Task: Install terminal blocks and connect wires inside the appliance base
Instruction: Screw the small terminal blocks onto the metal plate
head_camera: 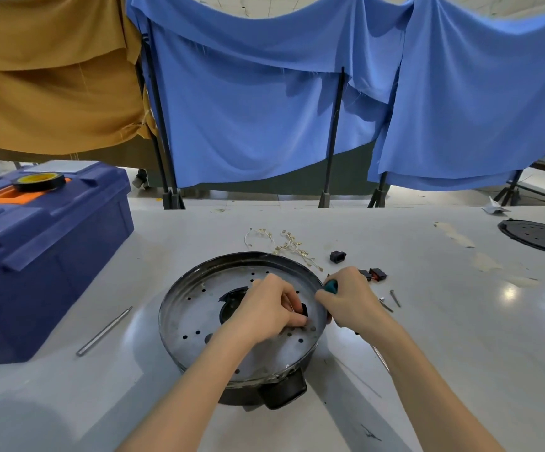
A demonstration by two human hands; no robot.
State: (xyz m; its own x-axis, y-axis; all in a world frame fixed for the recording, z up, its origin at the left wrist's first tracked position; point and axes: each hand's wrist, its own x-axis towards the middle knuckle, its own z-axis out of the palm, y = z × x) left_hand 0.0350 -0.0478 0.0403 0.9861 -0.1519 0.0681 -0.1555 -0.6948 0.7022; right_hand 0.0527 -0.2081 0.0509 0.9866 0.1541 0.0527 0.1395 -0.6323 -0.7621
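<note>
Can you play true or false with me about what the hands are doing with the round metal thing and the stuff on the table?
1. The right hand holds a green-handled tool. True.
2. The tape roll lies inside the round base. False: it sits on top of the blue toolbox.
3. The left hand pinches a small black part inside the base. True.
4. The bundle of wires is held in a hand. False: it lies on the table beyond the base, and neither hand touches it.
5. A thin metal rod lies on the table, left of the base. True.
</note>
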